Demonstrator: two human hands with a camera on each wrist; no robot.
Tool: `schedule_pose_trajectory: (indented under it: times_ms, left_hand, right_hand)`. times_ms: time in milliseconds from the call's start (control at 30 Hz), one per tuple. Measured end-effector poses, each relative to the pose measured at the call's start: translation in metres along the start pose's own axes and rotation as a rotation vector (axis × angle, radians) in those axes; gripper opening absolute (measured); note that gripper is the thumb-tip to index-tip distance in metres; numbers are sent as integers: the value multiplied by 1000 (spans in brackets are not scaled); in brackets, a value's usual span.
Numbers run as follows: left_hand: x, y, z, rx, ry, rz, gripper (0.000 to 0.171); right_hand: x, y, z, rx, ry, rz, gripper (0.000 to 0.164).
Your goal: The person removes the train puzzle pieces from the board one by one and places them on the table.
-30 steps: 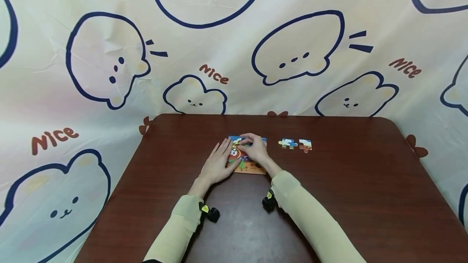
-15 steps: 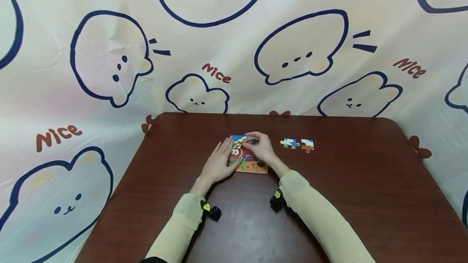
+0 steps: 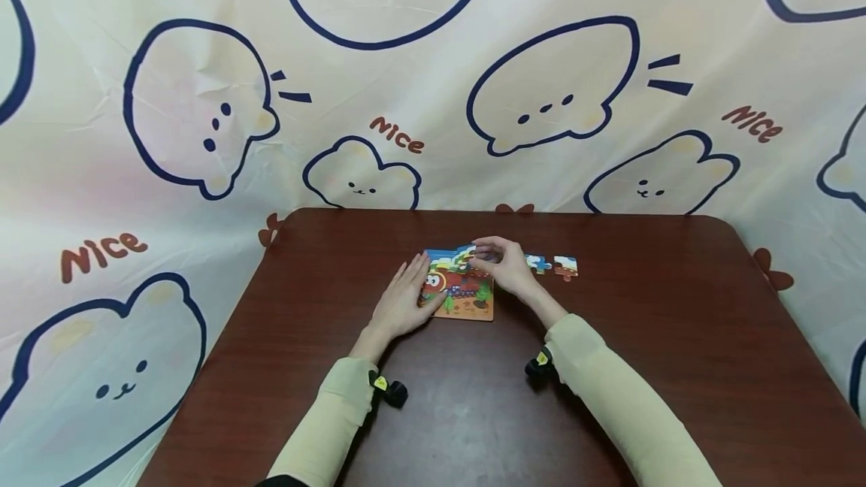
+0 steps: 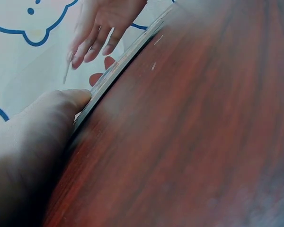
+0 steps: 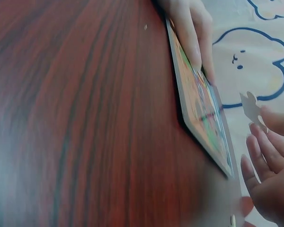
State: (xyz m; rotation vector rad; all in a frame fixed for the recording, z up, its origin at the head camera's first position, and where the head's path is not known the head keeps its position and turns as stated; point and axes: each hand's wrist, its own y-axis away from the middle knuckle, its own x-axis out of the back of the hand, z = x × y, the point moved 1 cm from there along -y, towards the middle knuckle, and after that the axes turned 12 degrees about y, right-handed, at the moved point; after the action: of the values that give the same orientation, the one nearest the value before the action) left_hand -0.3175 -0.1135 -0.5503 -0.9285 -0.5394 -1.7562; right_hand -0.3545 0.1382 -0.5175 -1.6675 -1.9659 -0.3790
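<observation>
A colourful jigsaw puzzle [image 3: 467,295] lies flat on the brown table [image 3: 649,337]. My left hand [image 3: 410,290] rests flat against the puzzle's left edge with straight fingers; in the left wrist view its thumb [image 4: 61,101] touches the puzzle's rim [image 4: 118,71]. My right hand [image 3: 492,258] hovers over the puzzle's upper right corner. It pinches a small puzzle piece [image 5: 251,106] at the fingertips, just above the board [image 5: 201,104]. The same piece [image 4: 66,73] shows edge-on under the right hand [image 4: 102,28] in the left wrist view.
Two loose puzzle pieces [image 3: 539,264] [image 3: 565,267] lie right of the puzzle, the nearer one partly hidden behind my right hand. A cream cloth with cartoon outlines [image 3: 379,96] hangs behind and around the table. The table's near half is bare wood.
My right hand has come off the puzzle's top and shifted right, with a piece between its fingertips. The left hand has stayed on the puzzle's left edge.
</observation>
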Motion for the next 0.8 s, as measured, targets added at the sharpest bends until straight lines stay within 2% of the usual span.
schedule_pose_trajectory:
  times_ms: [433, 800]
  left_hand:
    - [1, 0, -1, -18, -10, -1, 92]
    - [1, 0, -1, 1, -16, -2, 92]
  right_hand:
    - [25, 9, 15, 36, 115, 28, 41]
    - [45, 15, 37, -33, 141, 48, 43]
